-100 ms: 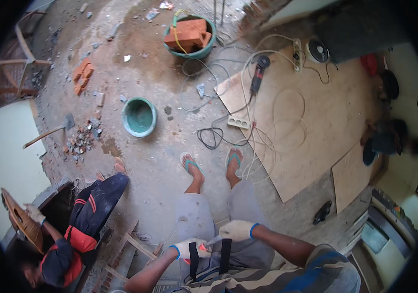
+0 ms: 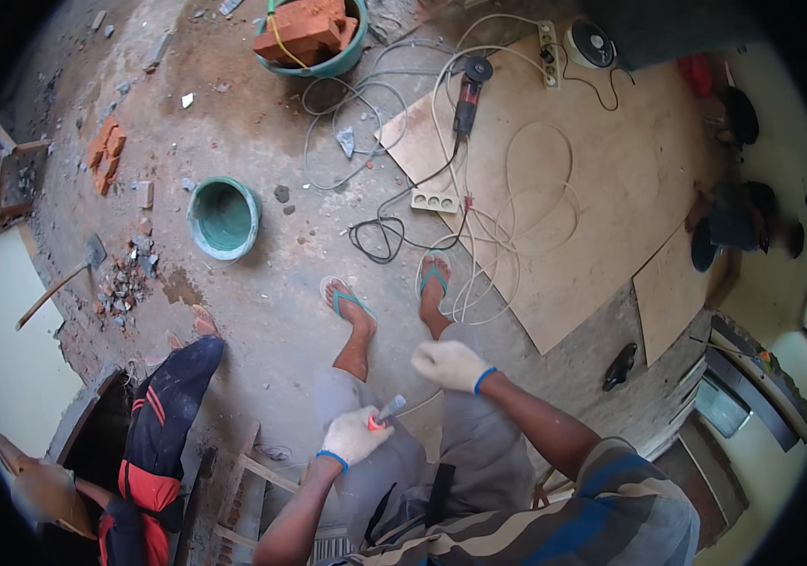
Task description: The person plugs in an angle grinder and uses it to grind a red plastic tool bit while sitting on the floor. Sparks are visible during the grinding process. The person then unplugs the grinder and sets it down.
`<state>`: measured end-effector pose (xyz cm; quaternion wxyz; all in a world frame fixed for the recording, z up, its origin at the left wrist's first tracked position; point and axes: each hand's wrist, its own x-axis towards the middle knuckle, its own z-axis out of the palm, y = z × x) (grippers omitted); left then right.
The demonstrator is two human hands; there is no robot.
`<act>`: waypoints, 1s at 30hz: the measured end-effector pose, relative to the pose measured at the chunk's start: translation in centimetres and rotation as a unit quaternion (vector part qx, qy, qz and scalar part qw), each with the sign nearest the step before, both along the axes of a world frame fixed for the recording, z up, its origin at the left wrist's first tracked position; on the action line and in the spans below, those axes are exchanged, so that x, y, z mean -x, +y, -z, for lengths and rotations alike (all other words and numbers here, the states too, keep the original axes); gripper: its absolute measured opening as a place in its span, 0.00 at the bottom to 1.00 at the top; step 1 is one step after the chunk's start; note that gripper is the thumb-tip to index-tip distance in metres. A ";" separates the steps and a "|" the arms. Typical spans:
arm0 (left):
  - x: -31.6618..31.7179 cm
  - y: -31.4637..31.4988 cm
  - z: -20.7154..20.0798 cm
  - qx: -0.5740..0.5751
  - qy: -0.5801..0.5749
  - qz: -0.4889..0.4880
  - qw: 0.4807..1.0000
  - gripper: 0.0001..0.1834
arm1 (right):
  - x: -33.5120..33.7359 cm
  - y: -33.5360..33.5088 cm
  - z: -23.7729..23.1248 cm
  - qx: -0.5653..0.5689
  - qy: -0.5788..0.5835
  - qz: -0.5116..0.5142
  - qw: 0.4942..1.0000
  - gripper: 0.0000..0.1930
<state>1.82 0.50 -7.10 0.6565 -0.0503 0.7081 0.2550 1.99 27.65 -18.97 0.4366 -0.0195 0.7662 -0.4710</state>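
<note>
My left hand (image 2: 350, 436), in a white work glove with a blue cuff, is closed round a small stick-like object (image 2: 390, 407) with a grey end and an orange part; its kind is unclear. A thin pale line (image 2: 419, 404) runs from near this object toward my right side, over my grey trousers. Higher and to the right, my right hand (image 2: 452, 366), gloved the same way, has its fingers curled together. Whatever it may pinch is hidden. Both hands hover over my lap, apart from each other.
A green bucket (image 2: 224, 219) stands ahead left; another tub (image 2: 351, 47) holds bricks (image 2: 304, 33). An angle grinder (image 2: 467, 102) and looping cables (image 2: 516, 217) lie on plywood (image 2: 601, 179). A hoe (image 2: 54, 292) lies by rubble. A co-worker (image 2: 163, 406) sits at lower left.
My hands have come up from my waist and moved apart. The grey and orange object now shows more clearly in my left hand. The view has shifted, and the co-worker's arm has moved.
</note>
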 end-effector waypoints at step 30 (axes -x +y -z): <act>15.0 -1.6 31.7 -0.016 0.307 0.286 0.908 0.10 | 14.0 20.0 44.6 -0.229 0.209 0.341 0.887 0.22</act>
